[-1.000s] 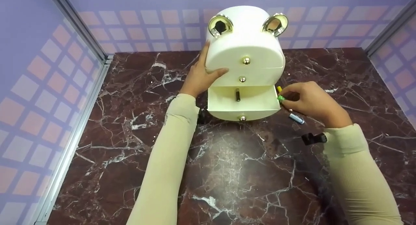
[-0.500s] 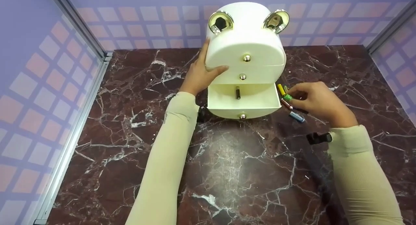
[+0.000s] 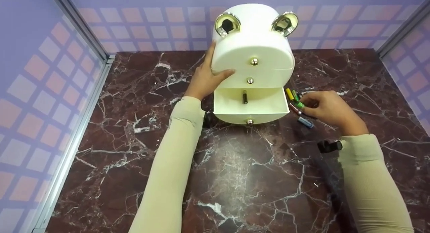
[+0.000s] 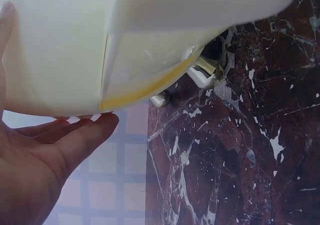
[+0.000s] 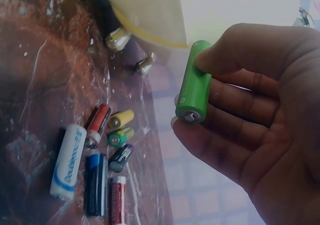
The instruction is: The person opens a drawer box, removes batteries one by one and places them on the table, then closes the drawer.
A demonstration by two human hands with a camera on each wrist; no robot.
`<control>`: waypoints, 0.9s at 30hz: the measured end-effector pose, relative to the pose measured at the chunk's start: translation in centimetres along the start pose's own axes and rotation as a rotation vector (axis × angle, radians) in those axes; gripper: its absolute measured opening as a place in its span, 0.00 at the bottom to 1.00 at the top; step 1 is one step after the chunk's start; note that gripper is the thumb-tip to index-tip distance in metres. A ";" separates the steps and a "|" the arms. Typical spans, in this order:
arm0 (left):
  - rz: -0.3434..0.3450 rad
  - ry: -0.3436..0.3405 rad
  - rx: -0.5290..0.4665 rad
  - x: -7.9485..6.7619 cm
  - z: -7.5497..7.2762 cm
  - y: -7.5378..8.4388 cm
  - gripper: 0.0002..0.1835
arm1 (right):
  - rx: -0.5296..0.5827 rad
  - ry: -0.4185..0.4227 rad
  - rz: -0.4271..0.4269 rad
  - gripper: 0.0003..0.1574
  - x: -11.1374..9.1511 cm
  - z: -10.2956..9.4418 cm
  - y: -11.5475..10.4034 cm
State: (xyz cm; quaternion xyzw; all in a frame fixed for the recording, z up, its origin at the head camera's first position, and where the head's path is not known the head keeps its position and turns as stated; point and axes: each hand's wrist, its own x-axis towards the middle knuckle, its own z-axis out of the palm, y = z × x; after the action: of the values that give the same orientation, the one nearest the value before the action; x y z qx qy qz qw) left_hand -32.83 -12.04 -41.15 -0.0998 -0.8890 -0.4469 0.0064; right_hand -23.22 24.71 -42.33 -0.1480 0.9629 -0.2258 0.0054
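A white drawer box with gold knobs and two round gold ears stands at the back of the table. My left hand rests against its left side, thumb laid on the front; the left wrist view shows the fingers straight along the wall. The lowest drawer is pulled out, and one dark battery lies in it. Right of the drawer, my right hand pinches a green battery between thumb and fingers, above the table in the right wrist view.
Loose batteries lie on the marble table beside the drawer: a white one, a yellow one, a small green one, a red one and several darker or red-banded ones. Tiled walls close the back and both sides.
My right hand has drawn slightly right, away from the drawer, with the green battery in its fingers. More loose batteries show beside the drawer. My left hand stays on the box.
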 end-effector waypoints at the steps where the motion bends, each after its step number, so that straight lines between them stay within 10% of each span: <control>1: 0.002 0.000 0.000 0.0 0.0 0.0 0.60 | -0.004 0.002 0.001 0.08 0.0 0.1 0.2; 27: -0.002 0.003 0.009 -0.1 0.1 -0.2 0.59 | -0.050 -0.043 0.040 0.11 -1.0 1.7 3.5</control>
State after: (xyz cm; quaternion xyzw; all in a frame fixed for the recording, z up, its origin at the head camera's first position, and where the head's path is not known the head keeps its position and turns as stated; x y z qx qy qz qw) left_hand -32.74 -12.04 -41.39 -0.0981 -0.8911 -0.4430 0.0078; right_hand -23.13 27.26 -45.47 -0.1336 0.9706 -0.1985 0.0271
